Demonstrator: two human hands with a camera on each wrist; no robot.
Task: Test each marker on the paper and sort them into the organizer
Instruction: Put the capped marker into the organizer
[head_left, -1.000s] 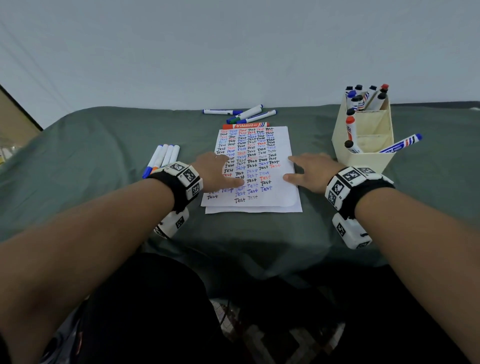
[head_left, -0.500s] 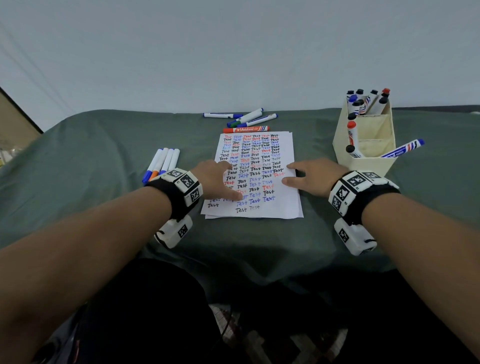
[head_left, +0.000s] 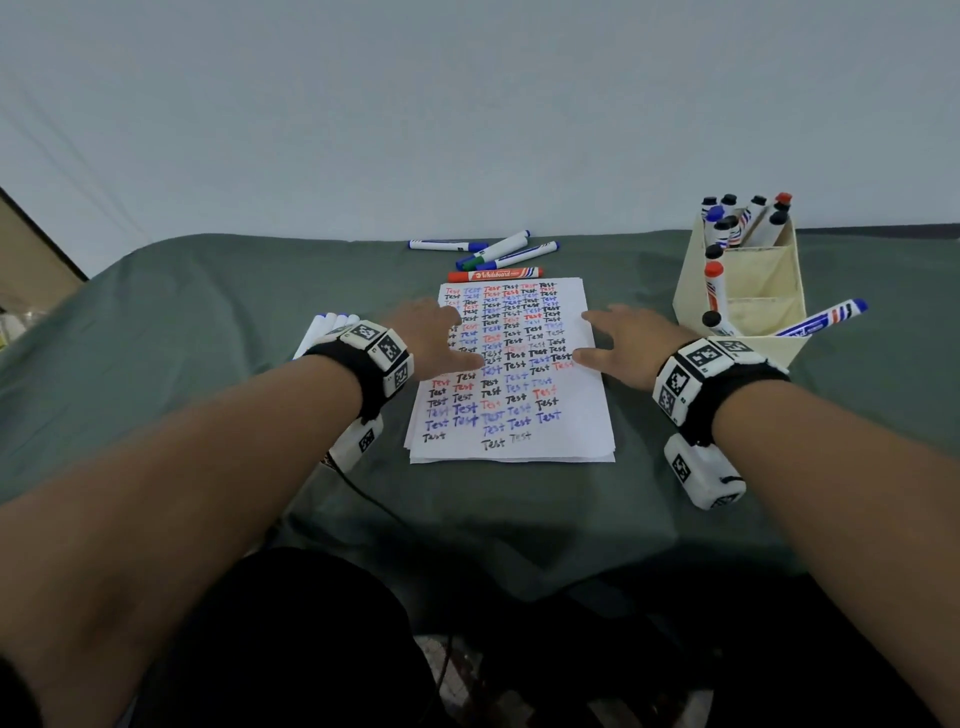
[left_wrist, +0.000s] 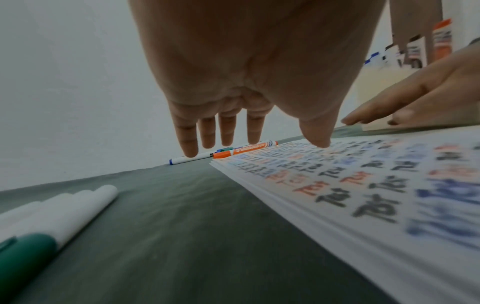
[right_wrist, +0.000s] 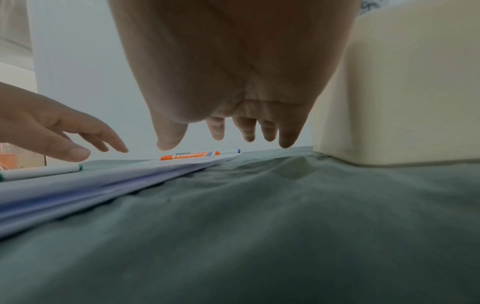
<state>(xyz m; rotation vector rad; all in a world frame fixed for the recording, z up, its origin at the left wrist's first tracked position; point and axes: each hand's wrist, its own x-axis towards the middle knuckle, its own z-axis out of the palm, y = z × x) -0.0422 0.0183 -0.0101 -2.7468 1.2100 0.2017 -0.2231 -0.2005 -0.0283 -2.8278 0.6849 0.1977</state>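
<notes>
Head view: a person's left hand (head_left: 434, 338) and right hand (head_left: 631, 340), both empty with fingers spread and relaxed, sit over the two side edges of the paper (head_left: 511, 395) at centre frame. The sheet, on top of a thin stack, is nearly filled with rows of "Test" in red, blue and black. At right of frame the cream organizer (head_left: 779, 291) already holds a cluster of capped markers in its rear section, a red-capped one and a black-capped one further forward, and a blue-tipped marker leaning out over its right wall. Untested, by the look of it: an orange marker (head_left: 493, 274) just above the paper's top edge, three loose markers (head_left: 488, 248) behind it near the wall, and a row of white markers (head_left: 332, 325) partly hidden by the left wrist.

Left wrist view: the fingers (left_wrist: 187, 135) hang straight and apart above the green cloth (left_wrist: 182, 236); the thumb hovers over the sheet's left edge. White markers, one green-capped, lie at lower left of frame.

Right wrist view: fingers open and gripping nothing, the organizer's wall at right of frame, the orange marker at mid-frame beyond the paper.

Judged from this, the job is well past halfway, with roughly two small groups left.
</notes>
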